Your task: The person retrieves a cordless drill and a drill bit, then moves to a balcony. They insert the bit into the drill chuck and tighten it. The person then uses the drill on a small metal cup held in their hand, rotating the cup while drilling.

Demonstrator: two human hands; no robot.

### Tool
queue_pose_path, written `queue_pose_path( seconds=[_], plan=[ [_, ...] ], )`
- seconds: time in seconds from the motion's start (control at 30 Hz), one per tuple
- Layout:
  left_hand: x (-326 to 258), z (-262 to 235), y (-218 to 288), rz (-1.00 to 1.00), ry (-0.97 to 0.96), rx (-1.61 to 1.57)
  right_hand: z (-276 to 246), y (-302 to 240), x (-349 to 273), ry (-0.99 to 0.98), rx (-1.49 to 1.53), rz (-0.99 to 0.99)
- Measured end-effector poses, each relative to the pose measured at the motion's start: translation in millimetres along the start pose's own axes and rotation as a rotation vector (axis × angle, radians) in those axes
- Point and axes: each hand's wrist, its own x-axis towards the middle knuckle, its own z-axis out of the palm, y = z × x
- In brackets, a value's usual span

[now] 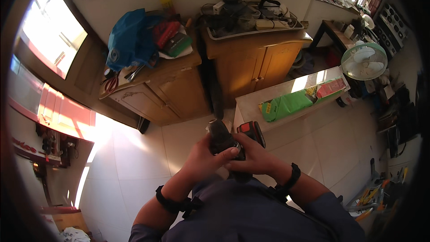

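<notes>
A dark cordless drill (221, 137) is held in front of my body, over the floor, its narrow front end pointing away from me. My left hand (202, 158) is closed around the drill's left side, its thumb lying across the top. From the other side my right hand (256, 157) grips the drill by its handle area. The drill's black and red battery pack (251, 131) sticks out beyond the right hand's fingers. Both palms and most fingertips are hidden behind the tool. A black strap circles each wrist.
A low pale bench (247, 105) bearing a green package (286, 105) stands just ahead right. Wooden cabinets (237, 67) line the wall, topped by a blue bag (130, 38) and a cluttered tray (255, 32). A fan (363, 61) stands right; a sunlit doorway is left.
</notes>
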Motion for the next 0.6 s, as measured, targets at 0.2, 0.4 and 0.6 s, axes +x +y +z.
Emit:
queue_pose_path(
  seconds=[0.2, 0.4, 0.6],
  plan=[
    [120, -71, 7, 0.027, -0.316, -0.262, -43, 6, 69, 0.157, 0.415, 0.024],
    [247, -159, 33, -0.055, -0.197, 0.097, -72, -5, 108, 0.373, 0.698, 0.094],
    [352, -180, 59, 0.079, -0.047, 0.225, -101, -5, 140, 0.6, 0.711, 0.241]
  ],
)
